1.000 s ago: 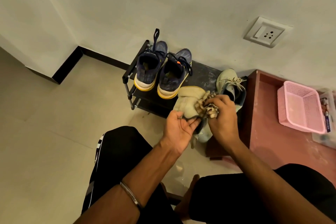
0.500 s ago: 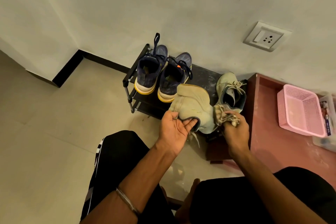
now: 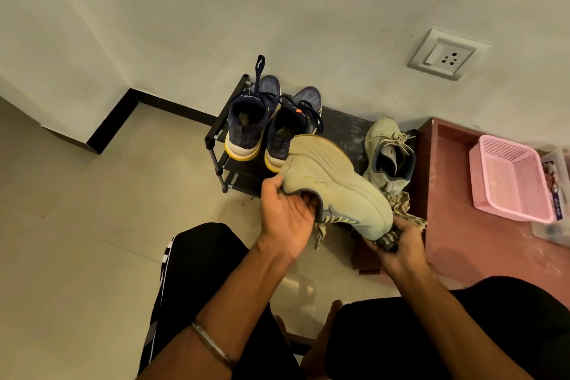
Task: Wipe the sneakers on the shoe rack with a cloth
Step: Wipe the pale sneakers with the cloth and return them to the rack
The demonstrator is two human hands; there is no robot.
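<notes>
My left hand [image 3: 285,217] grips a pale beige sneaker [image 3: 333,185] at its heel and collar, holding it on its side in front of the black shoe rack [image 3: 345,129]. My right hand [image 3: 401,245] holds a frayed beige cloth [image 3: 401,210] bunched against the sneaker's toe, from below. The matching beige sneaker [image 3: 390,154] stands on the rack's right end. Two navy sneakers with yellow-white soles [image 3: 251,123] [image 3: 293,129] stand on the rack's left half.
A low reddish-brown ledge [image 3: 447,194] adjoins the rack on the right and carries a pink plastic basket [image 3: 512,177] and a clear box at the edge. A wall socket [image 3: 444,54] sits above. Beige floor tiles spread left; my black-trousered knees fill the bottom.
My right hand has carried the cloth from the sneaker's upper side down to its toe. My left hand has turned the sneaker, so more of its side faces me.
</notes>
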